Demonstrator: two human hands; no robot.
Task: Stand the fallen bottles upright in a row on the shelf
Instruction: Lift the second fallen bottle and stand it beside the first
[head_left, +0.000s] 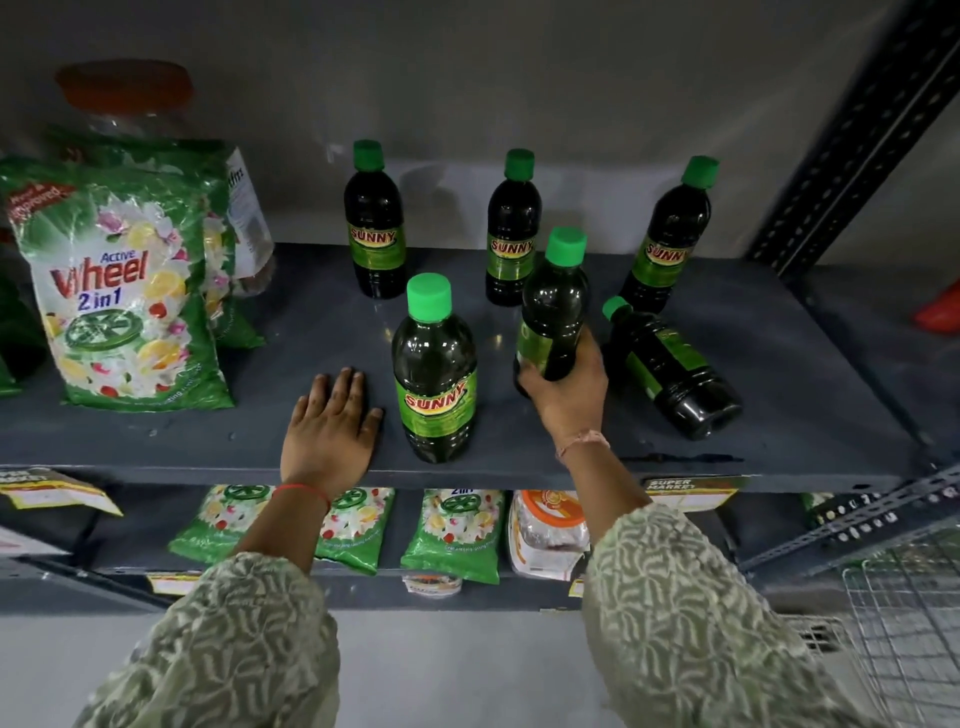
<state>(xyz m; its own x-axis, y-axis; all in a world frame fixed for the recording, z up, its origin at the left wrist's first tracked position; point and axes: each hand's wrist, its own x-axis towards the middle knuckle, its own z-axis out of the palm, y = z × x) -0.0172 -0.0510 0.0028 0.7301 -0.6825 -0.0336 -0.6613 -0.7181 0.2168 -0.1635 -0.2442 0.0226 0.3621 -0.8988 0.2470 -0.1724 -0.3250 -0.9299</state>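
Note:
Several dark bottles with green caps and "SUNNY" labels are on a dark grey shelf (779, 374). Three stand upright at the back: one on the left (374, 228), one in the middle (511, 234), one on the right (667, 239). Another bottle (435, 379) stands upright near the front edge. My right hand (569, 395) grips the lower part of a bottle (553, 312), which is nearly upright and tilted slightly. To its right a bottle (670, 369) lies on its side, cap pointing to the back left. My left hand (330, 431) rests flat on the shelf, fingers spread, left of the front bottle.
Green "Wheel" detergent bags (124, 291) stand on the shelf's left, with a clear jar with an orange lid (124, 98) behind them. A black perforated upright (852, 140) bounds the right side. More bags (452, 535) lie on the lower shelf. A wire basket (904, 623) is at the lower right.

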